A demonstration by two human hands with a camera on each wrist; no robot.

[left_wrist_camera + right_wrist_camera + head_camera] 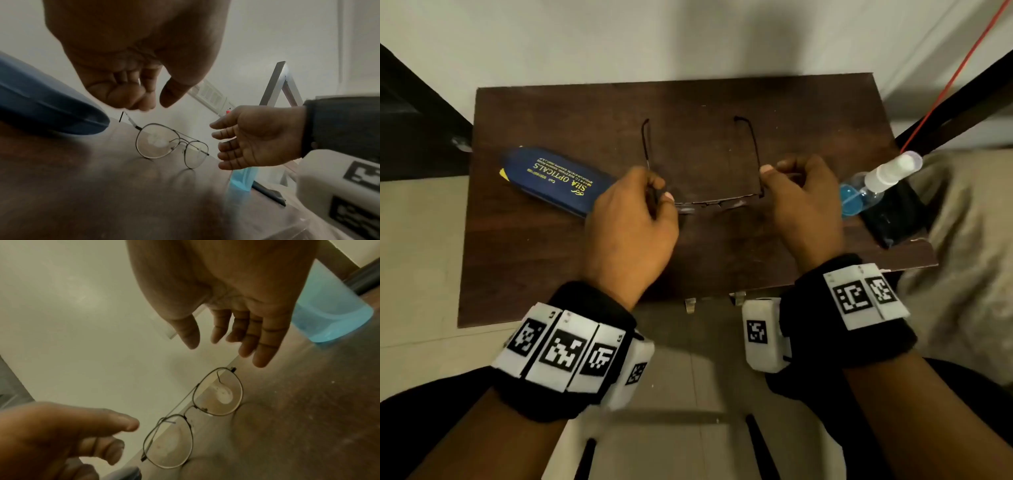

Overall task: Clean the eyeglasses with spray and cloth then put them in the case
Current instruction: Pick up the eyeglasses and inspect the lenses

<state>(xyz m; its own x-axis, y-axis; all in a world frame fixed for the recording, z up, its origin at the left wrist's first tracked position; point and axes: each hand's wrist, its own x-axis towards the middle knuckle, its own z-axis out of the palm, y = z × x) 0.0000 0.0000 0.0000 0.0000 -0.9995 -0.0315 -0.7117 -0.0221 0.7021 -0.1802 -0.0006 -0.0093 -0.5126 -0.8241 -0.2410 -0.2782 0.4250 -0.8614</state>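
Thin metal-framed eyeglasses (709,202) stand on their lens rims on the dark wooden table (544,267), with the temples open and pointing away from me. My left hand (659,192) hovers at the left hinge. In the left wrist view its fingers (131,99) are loosely curled, the thumb is apart, and the temple is not pinched. My right hand (774,171) is at the right hinge. Its fingers (259,353) are straight and clear of the glasses (218,394). A blue case (554,180) lies at the left. A spray bottle (873,188) with blue liquid lies at the right.
The bottle rests on a dark flat object (890,219) at the table's right edge. Beige fabric (962,246) lies beyond that edge, and a red cord (945,89) runs up the wall. The table's far edge meets a pale wall.
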